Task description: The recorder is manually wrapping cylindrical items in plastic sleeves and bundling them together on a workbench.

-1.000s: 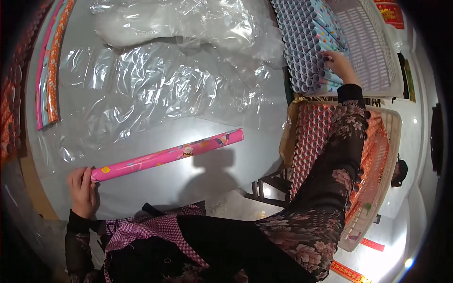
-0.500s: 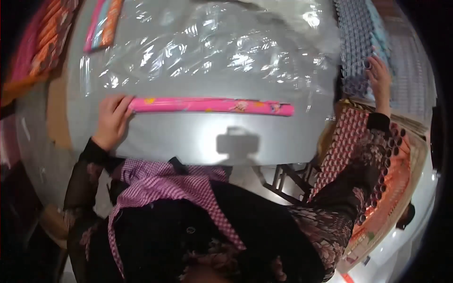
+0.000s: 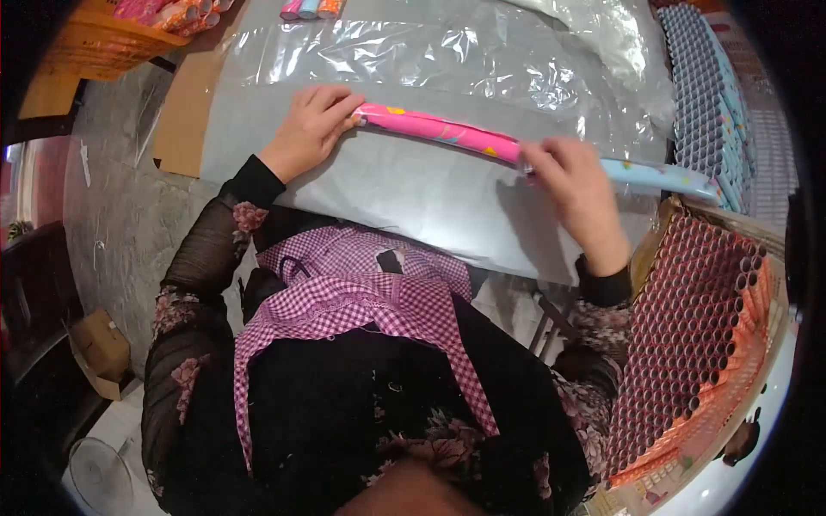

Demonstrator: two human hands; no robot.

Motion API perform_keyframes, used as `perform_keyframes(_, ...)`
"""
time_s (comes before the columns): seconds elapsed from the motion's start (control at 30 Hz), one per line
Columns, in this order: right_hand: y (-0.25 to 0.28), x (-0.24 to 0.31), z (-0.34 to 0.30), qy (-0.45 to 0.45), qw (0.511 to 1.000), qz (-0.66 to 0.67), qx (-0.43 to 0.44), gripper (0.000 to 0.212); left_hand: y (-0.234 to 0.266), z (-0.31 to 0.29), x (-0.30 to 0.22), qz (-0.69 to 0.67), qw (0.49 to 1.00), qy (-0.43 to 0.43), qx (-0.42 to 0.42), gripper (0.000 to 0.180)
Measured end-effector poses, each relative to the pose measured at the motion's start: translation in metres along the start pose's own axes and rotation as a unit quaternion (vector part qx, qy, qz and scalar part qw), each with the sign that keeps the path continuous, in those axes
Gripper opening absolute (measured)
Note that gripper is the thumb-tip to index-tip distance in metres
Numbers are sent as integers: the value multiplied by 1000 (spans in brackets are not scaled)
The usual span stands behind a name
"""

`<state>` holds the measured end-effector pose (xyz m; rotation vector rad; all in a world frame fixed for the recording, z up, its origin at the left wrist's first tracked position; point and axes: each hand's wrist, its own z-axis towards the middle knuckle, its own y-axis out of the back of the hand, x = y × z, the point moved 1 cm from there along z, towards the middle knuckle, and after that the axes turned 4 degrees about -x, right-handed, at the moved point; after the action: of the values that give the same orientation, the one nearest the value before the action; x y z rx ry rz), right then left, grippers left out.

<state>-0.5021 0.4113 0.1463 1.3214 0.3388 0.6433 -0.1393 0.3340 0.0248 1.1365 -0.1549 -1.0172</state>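
A pink patterned tube point(image 3: 434, 129) lies slantwise across the grey table. My left hand point(image 3: 314, 131) is closed round its left end. At the tube's other end is my right hand point(image 3: 575, 191), slightly blurred, its fingers closed on the near end of a light blue patterned tube point(image 3: 658, 175). That blue tube stretches to the right, towards a stack of light blue tubes point(image 3: 707, 99). My right fingers hide where the two tubes meet, so I cannot tell whether they touch.
Clear plastic film point(image 3: 482, 60) covers the far part of the table. Pink, blue and orange tubes point(image 3: 311, 9) lie at its far edge. A crate of red and orange tubes point(image 3: 680, 344) stands at right. Upper left is an orange basket point(image 3: 116, 47); a cardboard box point(image 3: 101, 344) sits lower left.
My right hand has come back from the blue stack to the pink tube's right end, bringing a light blue tube. My left hand still holds the pink tube. The view has shifted.
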Motion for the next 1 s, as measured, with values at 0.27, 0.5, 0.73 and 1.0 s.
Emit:
perform_keyframes(0.27,-78,97,20,3,991,129,-21,35,-10,6,1,1,1000,14,5,36)
perform_keyframes(0.5,-133,135,69,-30,979,166,-115,32,-20,10,1,-34,999,2,-17,31)
perform_keyframes(0.73,-141,121,81,-14,970,217,-107,38,-20,20,0,-89,994,-3,63,38)
perform_keyframes(1.0,-116,106,80,-50,982,176,-43,35,-15,25,-5,-125,989,3,79,44)
